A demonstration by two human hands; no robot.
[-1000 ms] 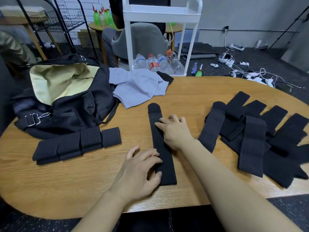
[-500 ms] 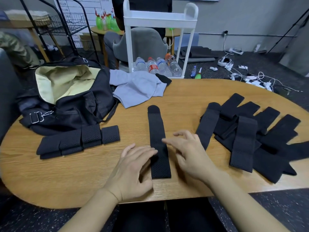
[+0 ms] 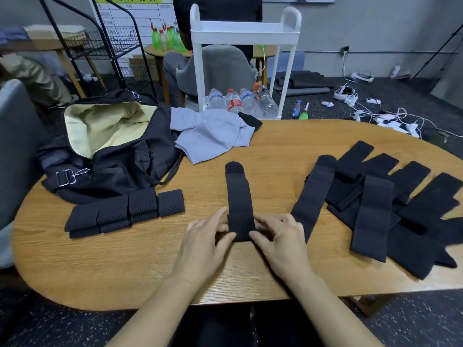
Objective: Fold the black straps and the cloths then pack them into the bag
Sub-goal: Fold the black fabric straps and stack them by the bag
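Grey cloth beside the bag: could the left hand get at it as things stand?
Probably yes, once freed: the left hand grips the strap, and bare table lies between it and the grey cloth.

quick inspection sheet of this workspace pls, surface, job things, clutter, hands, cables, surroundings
surface: oval wooden table, bare grain showing between the items
job's things: one black strap lies lengthwise at centre, its near end doubled over; folded straps in a row beside the open black bag; unfolded straps heaped on the right; grey cloth crumpled next to the bag
clutter: nothing seen on the table beyond the job's things
grippers: left hand and right hand pinch the strap's folded end from either side
cables: white cables tangled on the floor beyond the table
surroundings: white cart with water bottles, a seated person behind it, wire rack
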